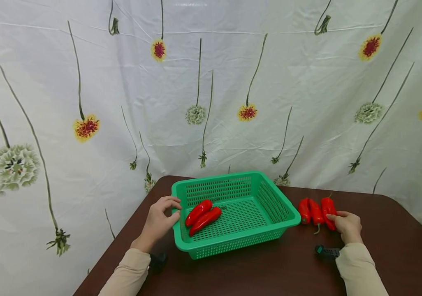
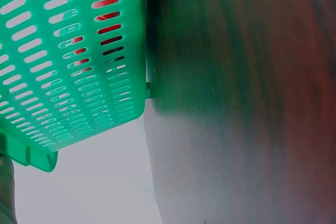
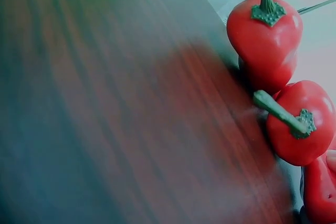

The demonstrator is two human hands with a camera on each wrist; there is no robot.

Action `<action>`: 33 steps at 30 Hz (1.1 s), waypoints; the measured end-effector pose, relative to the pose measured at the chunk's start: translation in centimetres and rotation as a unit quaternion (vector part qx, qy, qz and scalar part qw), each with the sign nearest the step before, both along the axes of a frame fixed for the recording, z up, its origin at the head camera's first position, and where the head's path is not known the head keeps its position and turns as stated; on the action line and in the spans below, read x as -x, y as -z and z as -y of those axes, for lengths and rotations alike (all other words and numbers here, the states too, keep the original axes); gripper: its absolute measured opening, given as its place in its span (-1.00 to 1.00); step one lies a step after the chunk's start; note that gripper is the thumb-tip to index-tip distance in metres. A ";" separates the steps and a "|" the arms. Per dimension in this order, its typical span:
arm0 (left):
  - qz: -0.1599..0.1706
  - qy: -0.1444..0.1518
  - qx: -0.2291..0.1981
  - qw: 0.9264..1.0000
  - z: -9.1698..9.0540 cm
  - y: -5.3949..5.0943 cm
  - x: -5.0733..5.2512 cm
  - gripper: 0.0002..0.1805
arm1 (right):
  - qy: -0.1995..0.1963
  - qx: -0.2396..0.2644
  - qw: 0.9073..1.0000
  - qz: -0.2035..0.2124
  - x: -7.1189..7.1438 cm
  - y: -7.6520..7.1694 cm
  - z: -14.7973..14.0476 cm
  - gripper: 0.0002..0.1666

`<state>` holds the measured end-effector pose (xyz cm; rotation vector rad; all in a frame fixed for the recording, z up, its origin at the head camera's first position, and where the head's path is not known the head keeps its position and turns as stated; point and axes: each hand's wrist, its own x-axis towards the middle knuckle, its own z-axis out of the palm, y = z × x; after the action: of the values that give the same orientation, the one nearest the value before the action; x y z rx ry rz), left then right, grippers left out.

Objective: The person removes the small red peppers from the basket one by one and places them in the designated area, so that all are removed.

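My right hand (image 1: 348, 225) grips the near end of a red pepper (image 1: 327, 207) on the table. Its stem points away from me, and a fingertip (image 3: 332, 158) shows on it in the right wrist view. Just left of it lie two more red peppers (image 1: 315, 211); green stems face the right wrist camera. Over the left rim of a green plastic basket (image 1: 238, 238), my left hand (image 1: 158, 220) is held with fingers bent and thumb apart. Whether it touches the rim is unclear. Inside, at the left, lie two glossy red peppers (image 1: 205, 220).
The basket stands on a dark brown table (image 1: 263, 271), its slotted wall filling much of the left wrist view. A white curtain (image 1: 229, 135) printed with flowers hangs behind the table. Each wrist carries a dark strapped device (image 1: 327, 250).
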<state>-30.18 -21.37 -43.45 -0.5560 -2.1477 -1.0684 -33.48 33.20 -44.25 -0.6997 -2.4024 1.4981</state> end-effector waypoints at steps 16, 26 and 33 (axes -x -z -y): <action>0.005 0.002 -0.002 1.000 -0.1 0.0 0.0 -0.85 | -0.004 -0.017 1.000 -0.001 -0.2 0.0 0.2 -0.32; -0.008 0.005 0.001 1.000 -0.1 0.1 0.1 -0.81 | 0.003 -0.040 0.999 -0.005 -0.4 -0.1 0.3 -0.33; -0.002 0.002 0.000 1.000 0.0 0.0 0.0 -0.83 | 0.001 -0.051 0.999 -0.002 -0.3 -0.2 0.4 -0.32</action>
<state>-30.23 -21.32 -43.47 -0.5619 -2.1434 -1.0693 -33.14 32.77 -44.07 -0.6767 -2.4549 1.3626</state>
